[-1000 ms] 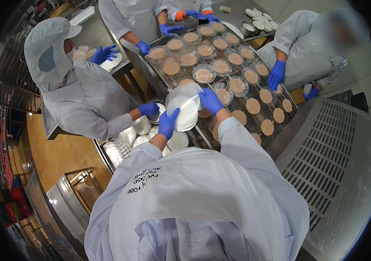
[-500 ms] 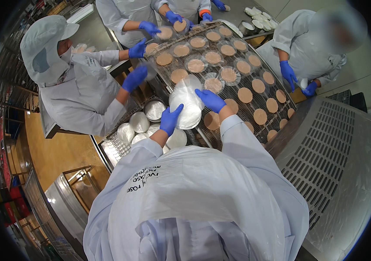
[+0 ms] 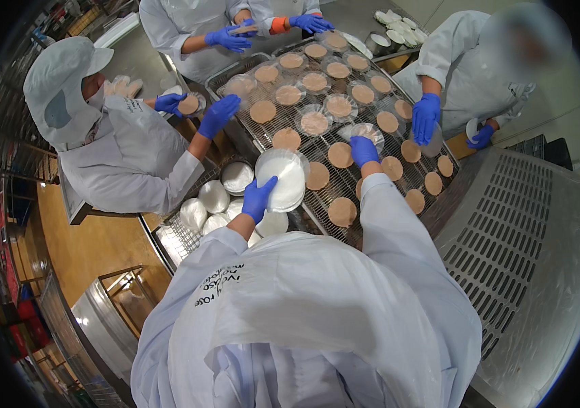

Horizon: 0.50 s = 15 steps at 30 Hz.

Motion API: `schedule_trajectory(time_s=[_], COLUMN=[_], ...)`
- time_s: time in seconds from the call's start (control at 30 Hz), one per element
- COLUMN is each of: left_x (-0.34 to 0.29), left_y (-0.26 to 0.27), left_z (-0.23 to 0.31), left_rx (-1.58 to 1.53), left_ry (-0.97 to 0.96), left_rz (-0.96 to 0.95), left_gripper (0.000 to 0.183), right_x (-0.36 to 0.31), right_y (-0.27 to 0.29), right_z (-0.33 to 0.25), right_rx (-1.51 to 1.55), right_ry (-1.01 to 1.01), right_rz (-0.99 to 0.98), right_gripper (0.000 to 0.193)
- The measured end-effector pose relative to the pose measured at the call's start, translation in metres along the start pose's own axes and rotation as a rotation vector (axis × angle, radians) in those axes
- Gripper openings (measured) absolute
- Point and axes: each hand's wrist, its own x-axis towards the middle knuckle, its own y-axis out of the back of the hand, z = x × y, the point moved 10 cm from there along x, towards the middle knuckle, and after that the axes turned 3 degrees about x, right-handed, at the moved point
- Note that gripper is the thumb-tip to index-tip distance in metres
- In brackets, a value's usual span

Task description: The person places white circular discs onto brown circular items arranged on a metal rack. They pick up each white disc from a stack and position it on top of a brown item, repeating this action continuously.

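My left hand [image 3: 258, 200] is closed on a stack of thin, clear round plastic sheets [image 3: 283, 178], held beside the near left edge of the wire rack [image 3: 311, 205]. Further out, over the rack, my right hand [image 3: 366, 151] grips a single plastic sheet [image 3: 374, 134] that lies over one of the round, flat, pinkish-brown patties; its fingertips are partly hidden. Just left of that hand is a bare patty [image 3: 341, 155]. Several patties on the far part of the rack have clear sheets over them, such as one covered patty [image 3: 315, 123]. Both hands wear blue gloves.
Round tins and bundles of plastic sheets [image 3: 214, 196] stand on a perforated surface at my left. A co-worker on the left holds a patty [image 3: 188, 104]. Other co-workers stand along the far side and right. A slotted metal panel [image 3: 500, 231] is at my right.
My right hand has left the stack with a sheet and moved right over the rack. My left hand keeps the stack, slightly lower. Co-workers' hands have shifted; one at right now reaches over the rack.
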Motion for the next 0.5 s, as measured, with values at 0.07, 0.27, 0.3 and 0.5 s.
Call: schedule_trajectory(time_s=[0.07,0.27,0.3,0.5], left_x=[0.001,0.015,0.017,0.04], left_y=[-0.011,-0.024,-0.032,-0.02], left_z=[-0.004,-0.018,-0.02,-0.011], left_rx=[0.019,0.023,0.034,-0.001], left_ry=[0.007,0.008,-0.004,-0.025], left_rz=[-0.011,0.006,-0.017,-0.043], left_gripper=[0.05,0.051,0.051,0.051], right_x=[-0.029,-0.053,-0.049,-0.003], right_y=[-0.002,0.023,0.027,0.032], right_z=[-0.038,0.028,0.094,0.045], right_rx=[-0.03,0.041,0.333,0.269], right_ry=[0.037,-0.176,-0.355,-0.025], right_rz=[0.032,0.048,0.192,0.202], right_gripper=[0.028,0.023,0.019,0.03])
